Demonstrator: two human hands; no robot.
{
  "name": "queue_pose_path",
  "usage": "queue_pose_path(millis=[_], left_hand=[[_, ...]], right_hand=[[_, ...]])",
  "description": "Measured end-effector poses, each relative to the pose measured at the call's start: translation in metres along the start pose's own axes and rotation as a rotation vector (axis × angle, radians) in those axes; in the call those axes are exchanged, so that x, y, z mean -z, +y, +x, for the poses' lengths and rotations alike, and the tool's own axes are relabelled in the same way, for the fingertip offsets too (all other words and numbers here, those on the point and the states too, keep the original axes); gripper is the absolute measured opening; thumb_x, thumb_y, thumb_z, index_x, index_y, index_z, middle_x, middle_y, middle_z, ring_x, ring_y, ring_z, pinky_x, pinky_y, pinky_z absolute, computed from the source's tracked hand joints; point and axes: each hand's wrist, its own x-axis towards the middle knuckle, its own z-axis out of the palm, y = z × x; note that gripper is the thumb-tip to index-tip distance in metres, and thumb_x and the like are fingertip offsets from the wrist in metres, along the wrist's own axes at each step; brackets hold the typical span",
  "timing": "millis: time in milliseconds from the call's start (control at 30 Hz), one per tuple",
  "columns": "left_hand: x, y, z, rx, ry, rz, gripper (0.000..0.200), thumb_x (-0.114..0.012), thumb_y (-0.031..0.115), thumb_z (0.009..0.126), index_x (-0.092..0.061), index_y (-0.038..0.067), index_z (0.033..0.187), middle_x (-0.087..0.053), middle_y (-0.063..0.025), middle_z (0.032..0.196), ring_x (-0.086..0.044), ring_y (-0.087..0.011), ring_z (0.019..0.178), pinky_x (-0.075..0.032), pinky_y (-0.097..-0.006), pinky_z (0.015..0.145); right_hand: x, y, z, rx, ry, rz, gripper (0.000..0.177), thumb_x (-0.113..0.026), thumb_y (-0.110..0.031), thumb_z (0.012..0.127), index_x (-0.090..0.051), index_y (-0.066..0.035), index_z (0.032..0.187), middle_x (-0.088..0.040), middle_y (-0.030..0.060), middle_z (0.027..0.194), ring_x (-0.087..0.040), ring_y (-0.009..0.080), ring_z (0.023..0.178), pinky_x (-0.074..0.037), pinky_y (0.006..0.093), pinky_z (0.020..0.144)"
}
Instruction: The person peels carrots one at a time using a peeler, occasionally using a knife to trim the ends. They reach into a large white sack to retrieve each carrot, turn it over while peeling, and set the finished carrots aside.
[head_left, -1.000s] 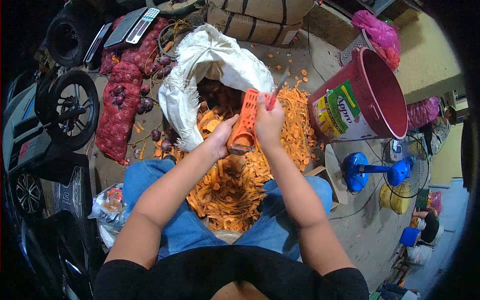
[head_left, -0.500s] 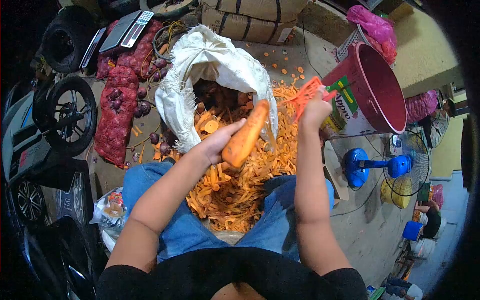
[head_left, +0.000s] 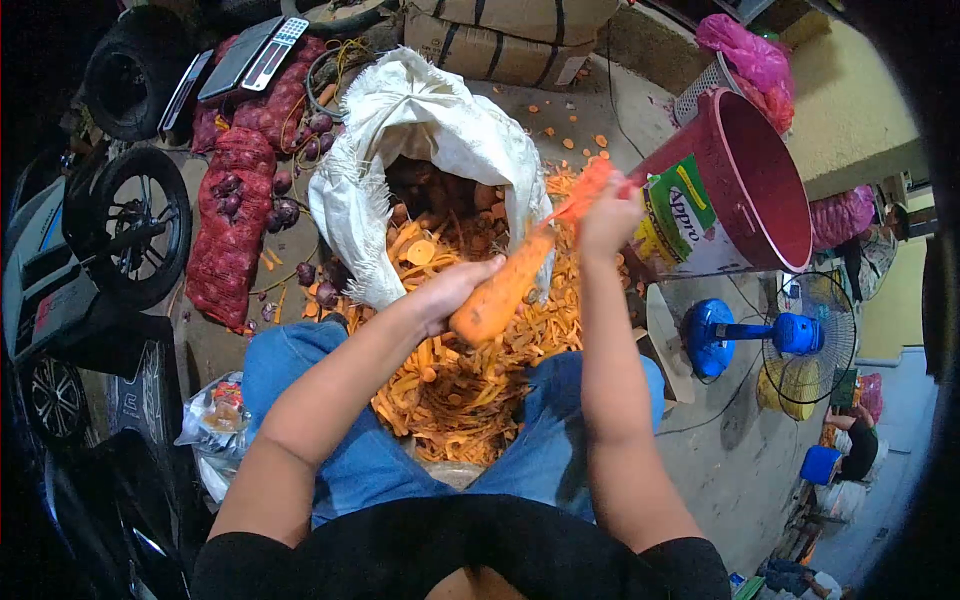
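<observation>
My left hand [head_left: 455,295] is closed around the thick end of a large carrot [head_left: 497,303], which slants up and to the right. An orange-red peeler [head_left: 583,190], blurred by motion, is gripped in my right hand [head_left: 609,222]; its head lies at the carrot's upper end. Under both hands spreads a heap of carrot peelings [head_left: 450,390], mixed with cut carrot rounds. Just beyond the carrot stands a white woven sack [head_left: 350,190], its mouth rolled open, with more carrots in its dark inside.
To the right, a dark red bucket [head_left: 725,190] leans with its mouth away from me. Behind it stands a blue fan [head_left: 800,334]. Net bags of red onions [head_left: 236,215], a digital scale [head_left: 265,60] and a motorbike wheel [head_left: 130,230] are at the left. Cardboard boxes [head_left: 495,50] sit at the back.
The peeler has come left and down from beside the bucket onto the carrot's upper end. The carrot has tipped a little further to the right and its top is lower.
</observation>
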Motion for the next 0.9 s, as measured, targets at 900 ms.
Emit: queue_pose_path(millis=[900], left_hand=[[0.026,0.014,-0.003,-0.226,0.037,-0.355,0.036,-0.036,0.034,0.084,-0.046,0.004,0.1,-0.056,-0.0116,0.083,-0.059,-0.0222,0.067,-0.05,-0.031,0.055]], right_hand=[[-0.002,-0.034,-0.022,-0.368,-0.311,0.752,0.025,-0.049,-0.026,0.082,-0.051,-0.002,0.076,-0.05,-0.0006,0.063,-0.042,0.0062,0.05,-0.035,0.0227,0.048]])
